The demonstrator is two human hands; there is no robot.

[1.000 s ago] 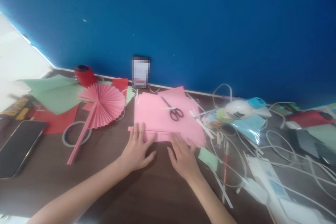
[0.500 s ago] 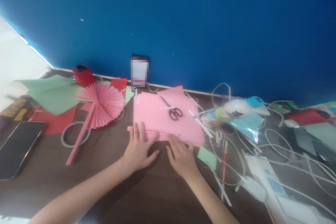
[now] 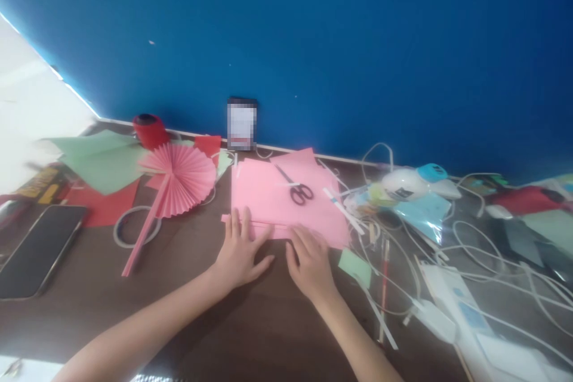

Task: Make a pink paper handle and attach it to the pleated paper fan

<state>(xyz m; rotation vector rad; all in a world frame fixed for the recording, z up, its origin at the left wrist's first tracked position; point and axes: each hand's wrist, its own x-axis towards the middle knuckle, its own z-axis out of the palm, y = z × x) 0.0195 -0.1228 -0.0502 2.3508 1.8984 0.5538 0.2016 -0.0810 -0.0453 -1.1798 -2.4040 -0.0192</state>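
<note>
Pink paper strip (image 3: 281, 228), narrow, flat and straight-edged, lying across the near edge of smooth pink sheets (image 3: 257, 188) on the dark brown counter (image 3: 255, 328). Left hand (image 3: 239, 256) palm down, fingers slightly spread over the strip's left part, thumb angled out to the right. Right hand (image 3: 312, 265) lowered flat, fingers close together, tips at the strip's right part; cannot tell how firmly pressed. On the sheets, slim dark scissors (image 3: 301, 192) with rounded loop handles, a thin white sliver across the blades. To the left, a round pink fan (image 3: 192, 188) of sharp accordion pleats, its long folded handle crossing a pale, ring-shaped roll of tape (image 3: 117, 237). Farther left, a slick black rectangular phone (image 3: 42, 250) near matte red paper (image 3: 114, 209) and a bent pale-green sheet (image 3: 98, 167). To the right, a small green scrap (image 3: 357, 268), a thin red stick (image 3: 385, 271) and a long white power strip (image 3: 447, 285).
</note>
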